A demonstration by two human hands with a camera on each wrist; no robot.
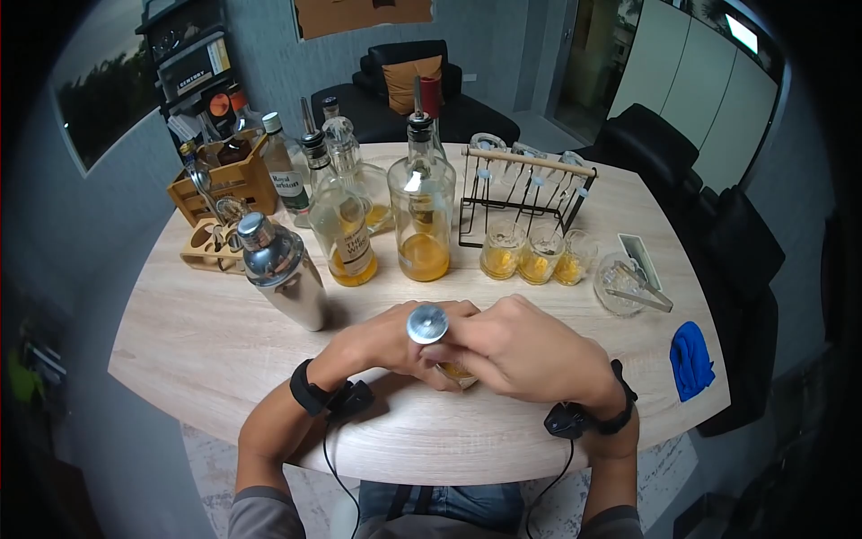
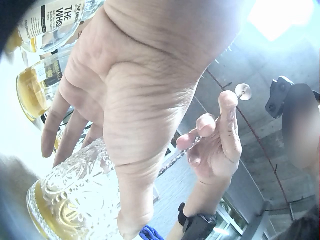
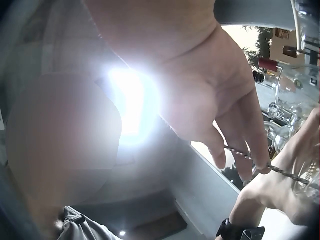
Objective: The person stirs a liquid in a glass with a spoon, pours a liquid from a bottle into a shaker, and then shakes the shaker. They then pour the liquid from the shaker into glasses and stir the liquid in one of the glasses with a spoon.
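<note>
A patterned glass [image 2: 75, 195] with amber liquid at its base stands near the table's front, mostly covered by the hands in the head view. My left hand [image 1: 386, 341] grips it, thumb on one side and fingers round the other. Above the glass, my right hand [image 1: 530, 346] pinches a thin twisted metal spoon shaft [image 3: 285, 172] between thumb and fingers. The shaft slants down into the glass. Its round metal end [image 1: 427, 323] shows above the hands.
A metal shaker [image 1: 285, 274] stands left of the hands. Behind are several bottles [image 1: 424, 225], a wooden caddy [image 1: 256, 184], a black rack [image 1: 516, 208] and small filled mugs [image 1: 541, 256]. Rightward lie a glass bowl with tongs [image 1: 620, 296] and a blue cloth [image 1: 690, 362].
</note>
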